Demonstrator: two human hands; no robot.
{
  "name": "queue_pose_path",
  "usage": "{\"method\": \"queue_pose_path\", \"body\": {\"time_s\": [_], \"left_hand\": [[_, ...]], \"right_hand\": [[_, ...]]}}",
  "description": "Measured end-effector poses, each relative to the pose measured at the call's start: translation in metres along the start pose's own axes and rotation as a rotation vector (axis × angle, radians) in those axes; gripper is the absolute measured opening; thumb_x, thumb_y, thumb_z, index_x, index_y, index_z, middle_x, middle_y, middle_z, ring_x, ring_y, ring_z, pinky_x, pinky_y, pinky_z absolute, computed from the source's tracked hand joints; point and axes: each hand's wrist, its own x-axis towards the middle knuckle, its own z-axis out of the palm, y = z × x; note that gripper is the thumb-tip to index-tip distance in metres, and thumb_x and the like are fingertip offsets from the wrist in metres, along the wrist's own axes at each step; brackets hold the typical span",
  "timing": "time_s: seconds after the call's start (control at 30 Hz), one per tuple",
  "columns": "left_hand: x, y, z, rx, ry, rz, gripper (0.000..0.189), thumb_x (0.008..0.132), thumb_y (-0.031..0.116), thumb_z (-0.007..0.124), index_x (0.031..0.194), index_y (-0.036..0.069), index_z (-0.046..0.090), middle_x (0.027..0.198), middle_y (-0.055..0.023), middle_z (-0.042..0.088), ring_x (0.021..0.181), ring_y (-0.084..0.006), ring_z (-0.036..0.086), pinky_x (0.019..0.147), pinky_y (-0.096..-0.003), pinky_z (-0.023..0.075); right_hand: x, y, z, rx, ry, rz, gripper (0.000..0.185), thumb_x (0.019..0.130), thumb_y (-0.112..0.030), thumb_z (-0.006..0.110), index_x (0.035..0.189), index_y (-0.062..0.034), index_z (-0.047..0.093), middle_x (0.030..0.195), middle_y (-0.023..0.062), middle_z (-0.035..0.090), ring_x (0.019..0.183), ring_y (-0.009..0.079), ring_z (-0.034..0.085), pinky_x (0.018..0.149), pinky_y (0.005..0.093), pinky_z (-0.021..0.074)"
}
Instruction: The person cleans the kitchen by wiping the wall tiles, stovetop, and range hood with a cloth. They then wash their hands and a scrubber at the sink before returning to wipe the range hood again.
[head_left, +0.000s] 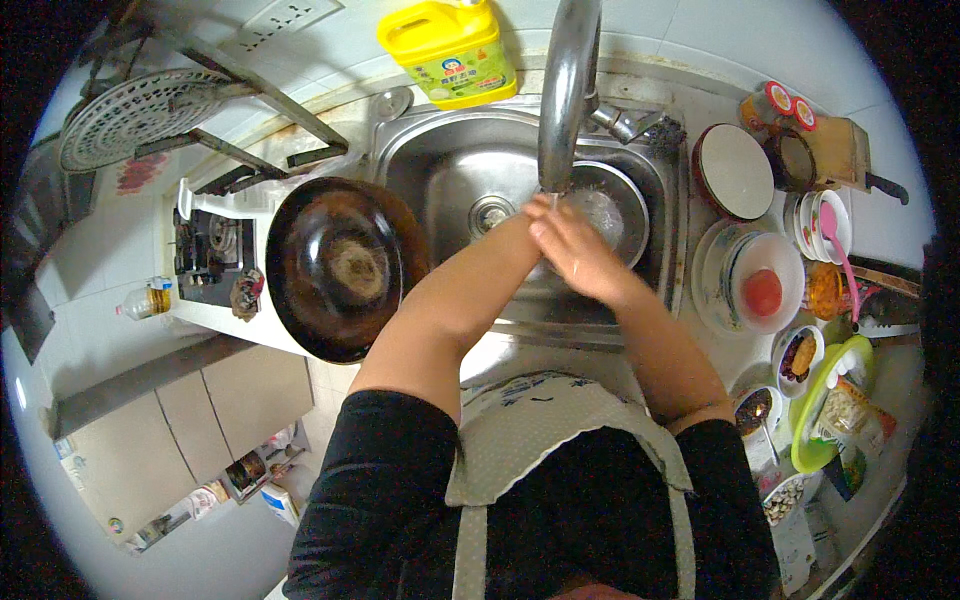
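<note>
Beneath the mouth of the curved metal faucet (564, 97), my hands meet over the stainless-steel sink (465, 150). My right hand (576, 251) lies across the end of my left forearm (469, 281), its fingers extended, with no object visible in it. Most of my left hand is hidden under the right one, so its fingers cannot be made out. A little water shows at the faucet mouth. Partly behind my hands, a round metal basin (636, 201) with water in it stands in the sink's right side. The drain (491, 215) lies left of it.
A large dark wok (322, 225) sits left of the sink. A yellow detergent jug (457, 56) stands behind it. On the right counter are stacked bowls (765, 281), a round white lid (735, 172), a knife (887, 187) and a green tray (810, 439). A gas stove (214, 255) is far left.
</note>
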Motion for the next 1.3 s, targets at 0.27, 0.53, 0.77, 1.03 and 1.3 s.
{"method": "queue_pose_path", "body": {"time_s": [0.27, 0.53, 0.77, 1.03, 1.3], "left_hand": [[0.013, -0.007, 0.011, -0.073, 0.102, -0.093, 0.027, 0.088, 0.025, 0.057, 0.109, 0.012, 0.069, 0.118, -0.0148, 0.065, 0.108, -0.0338, 0.061, 0.098, -0.0449, 0.0451], [0.016, -0.010, 0.019, -0.098, 0.192, -0.161, 0.027, 0.089, 0.024, 0.057, 0.109, 0.011, 0.069, 0.118, -0.0152, 0.065, 0.109, -0.0340, 0.061, 0.098, -0.0450, 0.0450], [0.017, -0.011, 0.021, -0.106, 0.239, -0.182, 0.027, 0.089, 0.023, 0.056, 0.109, 0.011, 0.069, 0.118, -0.0156, 0.065, 0.109, -0.0341, 0.060, 0.097, -0.0450, 0.0449], [0.036, -0.011, 0.012, -0.235, 0.365, -0.079, 0.027, 0.089, 0.022, 0.056, 0.109, 0.011, 0.068, 0.118, -0.0161, 0.064, 0.110, -0.0342, 0.060, 0.097, -0.0451, 0.0447], [-0.009, 0.017, -0.051, 0.122, 0.053, 0.365, 0.037, 0.094, 0.041, 0.053, 0.087, 0.010, 0.071, 0.084, -0.0148, 0.069, 0.082, -0.0365, 0.066, 0.078, -0.0494, 0.0503]], "right_hand": [[0.024, -0.008, 0.018, -0.118, 0.108, 0.025, 0.042, 0.102, -0.034, 0.039, 0.127, -0.0049, 0.056, 0.136, 0.0176, 0.052, 0.128, 0.0394, 0.045, 0.108, 0.0471, 0.0328], [0.018, 0.012, 0.012, 0.111, 0.064, 0.082, 0.042, 0.101, -0.031, 0.039, 0.125, -0.0027, 0.058, 0.130, 0.0198, 0.057, 0.124, 0.0377, 0.050, 0.107, 0.0434, 0.0365], [0.005, -0.026, 0.024, -0.029, 0.151, -0.234, 0.028, 0.098, -0.017, 0.044, 0.115, -0.0060, 0.062, 0.115, 0.0193, 0.063, 0.113, 0.0352, 0.057, 0.099, 0.0438, 0.0409], [0.049, 0.033, -0.013, 0.048, -0.207, 0.247, 0.044, 0.096, -0.037, 0.040, 0.099, -0.0014, 0.066, 0.099, 0.0237, 0.067, 0.096, 0.0379, 0.064, 0.084, 0.0486, 0.0481], [0.036, 0.099, -0.013, 0.897, -0.088, 0.216, 0.048, 0.097, -0.043, 0.043, 0.113, -0.0030, 0.064, 0.105, 0.0116, 0.067, 0.101, 0.0258, 0.063, 0.092, 0.0362, 0.0464]]}}
